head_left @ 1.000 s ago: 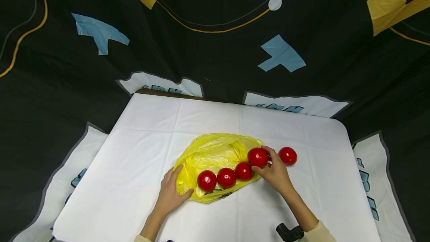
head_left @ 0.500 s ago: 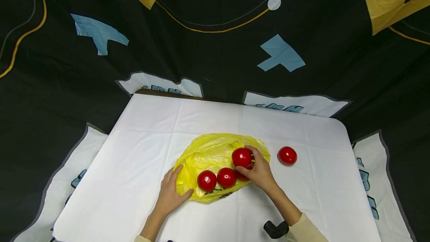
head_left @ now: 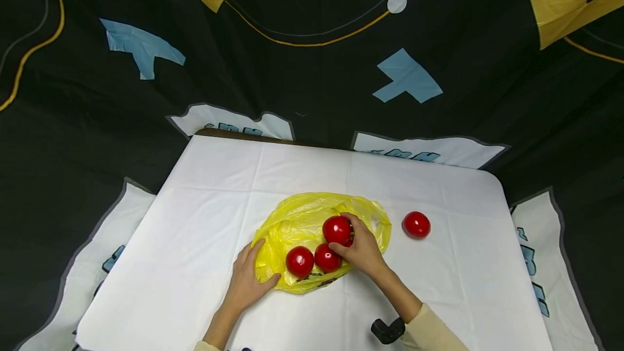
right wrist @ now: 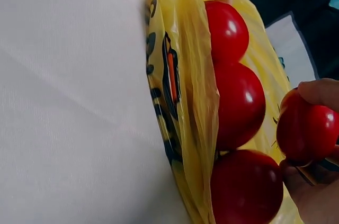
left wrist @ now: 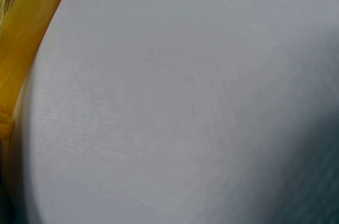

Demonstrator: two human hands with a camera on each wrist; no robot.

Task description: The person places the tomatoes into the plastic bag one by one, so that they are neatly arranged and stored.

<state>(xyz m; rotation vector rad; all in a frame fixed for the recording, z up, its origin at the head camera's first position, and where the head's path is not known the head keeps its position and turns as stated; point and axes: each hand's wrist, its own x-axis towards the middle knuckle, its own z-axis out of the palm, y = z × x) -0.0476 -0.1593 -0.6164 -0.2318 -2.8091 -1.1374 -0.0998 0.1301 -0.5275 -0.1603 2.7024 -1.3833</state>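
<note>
A yellow plastic bag [head_left: 312,206] lies spread with its mouth open on the white table. Three red tomatoes are in it: a left one [head_left: 299,262], a middle one [head_left: 328,258] and a right one [right wrist: 246,187], mostly hidden by my right hand in the head view. My right hand [head_left: 359,249] holds another tomato [head_left: 336,229] between thumb and fingers, above the bag's inside. At the bag's left edge my left hand [head_left: 246,280] grips the plastic, thumb in front and fingers behind. Only a strip of bag [left wrist: 26,38] shows in the left wrist view.
One more red tomato [head_left: 416,225] sits on the white tablecloth [head_left: 448,264] to the right of the bag. A black device [head_left: 387,331] is at the right sleeve. Dark curtain [head_left: 312,85] hangs behind the table.
My right hand has moved left over the bag, carrying the tomato from the bag's right side toward its middle. My left hand and the bag have stayed nearly still.
</note>
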